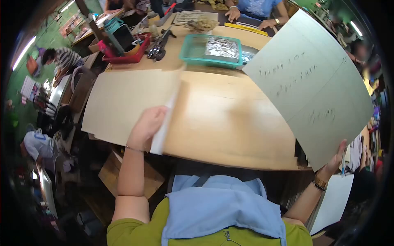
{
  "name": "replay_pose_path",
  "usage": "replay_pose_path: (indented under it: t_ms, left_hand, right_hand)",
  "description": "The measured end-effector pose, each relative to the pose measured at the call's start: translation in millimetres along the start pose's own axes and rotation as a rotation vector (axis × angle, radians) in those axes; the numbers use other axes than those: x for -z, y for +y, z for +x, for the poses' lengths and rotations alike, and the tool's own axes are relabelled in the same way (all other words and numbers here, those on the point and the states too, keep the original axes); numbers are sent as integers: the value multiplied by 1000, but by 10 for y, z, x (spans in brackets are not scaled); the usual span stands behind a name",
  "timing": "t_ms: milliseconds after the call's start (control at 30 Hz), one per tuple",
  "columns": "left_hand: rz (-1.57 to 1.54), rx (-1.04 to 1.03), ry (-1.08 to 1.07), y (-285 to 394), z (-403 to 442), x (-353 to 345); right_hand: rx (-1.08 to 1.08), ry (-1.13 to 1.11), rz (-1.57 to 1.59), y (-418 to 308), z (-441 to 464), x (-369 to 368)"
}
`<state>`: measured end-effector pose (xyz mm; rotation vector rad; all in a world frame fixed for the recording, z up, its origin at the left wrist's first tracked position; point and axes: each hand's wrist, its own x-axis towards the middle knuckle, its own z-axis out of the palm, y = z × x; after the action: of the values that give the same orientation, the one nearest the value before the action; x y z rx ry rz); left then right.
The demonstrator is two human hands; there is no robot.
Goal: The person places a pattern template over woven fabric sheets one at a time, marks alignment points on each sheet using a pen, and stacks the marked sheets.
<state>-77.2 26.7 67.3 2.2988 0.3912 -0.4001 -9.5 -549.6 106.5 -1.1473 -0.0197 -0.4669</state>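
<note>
Single head-worn camera, looking forward and down from above the wearer's chest, near edge of the table close below, far edge farther off (the round, wide view curving both), no second view sharing the scene

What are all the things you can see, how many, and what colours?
Big sheet with writing: one, pale grey-green, raised at right
Thin sheet: one, white, blurred, at left hand
Flat sheets: some, cream, table's left
Table: one, light wood, in front
Tray: one, teal, table's far side
Shiny block: one, silver, in tray
Basket: one, red, far left
Ruler: one, yellow, far side
Other people: several, mixed clothes, around
Lamps: at least two, white, left and right
Small clutter: too blurry to count
Apron: one, blue, on person
Left hand: one, holding thin sheet
Right hand: one, holding big sheet
</note>
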Motion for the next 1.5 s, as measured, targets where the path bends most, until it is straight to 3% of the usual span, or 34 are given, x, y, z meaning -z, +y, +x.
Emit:
replay_pose_path:
  t_ms: [67, 133, 233, 333, 433, 467, 533, 667, 767, 900, 1167, 1500]
  left_hand:
    - [-216, -249, -94, 110, -7, -231]
    - [-47, -505, -50, 349, 25, -410]
    - [724, -375, 141, 207, 286, -530]
    - [667, -381, 124, 211, 467, -649]
    - [655, -329, 187, 435, 426, -854]
    - [652, -305, 218, 468, 407, -916]
    - [595, -273, 248, 398, 398, -1041]
    - [355, -309, 299, 158, 360, -1117]
    - [270, -283, 399, 138, 511, -885]
    - [443, -232, 410, 105, 860, -606]
    - [485, -201, 449, 39, 972, -640]
    - [441, -191, 463, 26, 992, -634]
  right_hand:
    - [51, 74, 51, -51, 74, 57]
    - [75, 157, 73, -85, 157, 118]
    - [83, 137, 26, -158, 186, 294]
    - [-27, 36, 33, -166, 196, 448]
    - [-123, -56, -435, 41, 279, 724]
    - [-139, -74, -458, 112, 251, 717]
    - [-175, -115, -501, 247, 62, 264]
    - [-358, -274, -557, 584, -15, 37]
    - [-312, -355, -605, 815, -116, -386]
    - [-96, -425, -864, 1235, -230, -559]
    - [-202, -389, -669, 1553, -254, -549]
    - [-195, -370, -887, 1583, -189, -418]
